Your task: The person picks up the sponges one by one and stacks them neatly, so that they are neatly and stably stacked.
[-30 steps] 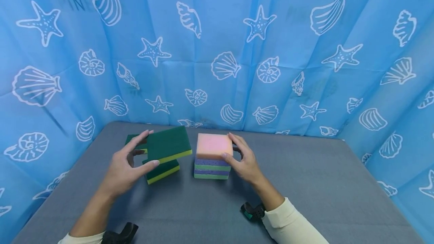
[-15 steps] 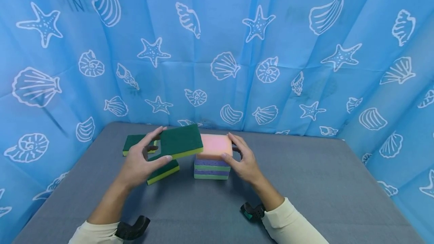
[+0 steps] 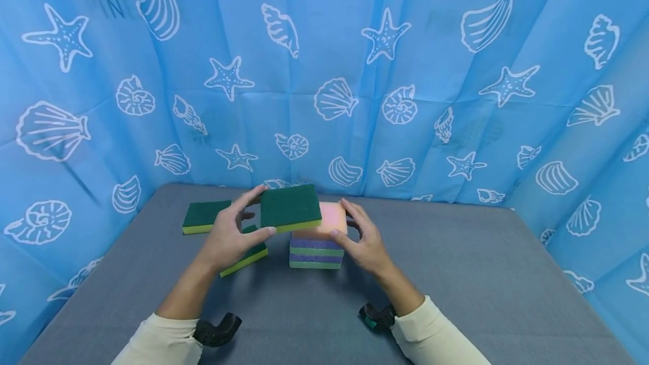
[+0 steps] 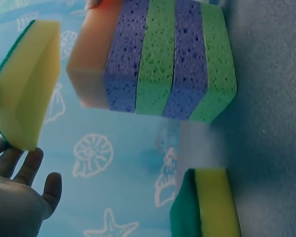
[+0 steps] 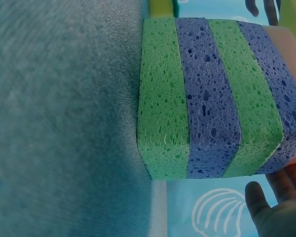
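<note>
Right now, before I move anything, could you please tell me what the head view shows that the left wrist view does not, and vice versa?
Only the head view shows the cream sleeves, the broad green top of the held sponge, and a second loose sponge on the gray table.

Only the left wrist view shows the held sponge's broad yellow underside and, plainly, the pores of the stack.

Both share the left hand holding its sponge, the stack topped by a peach sponge, one loose sponge, and the blue curtain.
</note>
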A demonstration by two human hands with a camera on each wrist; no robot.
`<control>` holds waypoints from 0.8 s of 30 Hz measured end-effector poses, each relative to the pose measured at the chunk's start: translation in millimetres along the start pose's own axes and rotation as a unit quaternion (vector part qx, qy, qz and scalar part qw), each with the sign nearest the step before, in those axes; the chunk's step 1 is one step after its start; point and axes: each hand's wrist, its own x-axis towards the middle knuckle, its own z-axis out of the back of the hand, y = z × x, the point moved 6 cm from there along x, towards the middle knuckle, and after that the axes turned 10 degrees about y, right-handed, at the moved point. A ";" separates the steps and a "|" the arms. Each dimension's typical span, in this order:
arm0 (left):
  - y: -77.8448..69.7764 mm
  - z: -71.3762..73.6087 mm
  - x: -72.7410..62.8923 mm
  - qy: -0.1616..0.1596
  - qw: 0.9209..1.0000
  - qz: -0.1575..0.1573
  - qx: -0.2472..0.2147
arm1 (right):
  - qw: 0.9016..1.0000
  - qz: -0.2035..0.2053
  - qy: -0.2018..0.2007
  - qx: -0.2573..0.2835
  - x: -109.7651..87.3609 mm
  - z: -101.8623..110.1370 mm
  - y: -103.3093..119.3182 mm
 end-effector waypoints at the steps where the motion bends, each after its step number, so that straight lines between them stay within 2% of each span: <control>1: 0.2 -1.5 1.7 0.002 1.000 -0.001 -0.001 | 1.000 0.000 0.001 0.000 0.0 -0.2 0.1; 13: -1.1 -17.0 22.9 0.020 0.999 -0.021 -0.022 | 1.000 -0.004 -0.002 -0.005 -0.6 -1.0 -1.5; 24: -1.8 -28.7 36.2 0.041 0.998 -0.031 -0.034 | 1.000 0.011 0.000 0.004 0.5 -0.6 0.3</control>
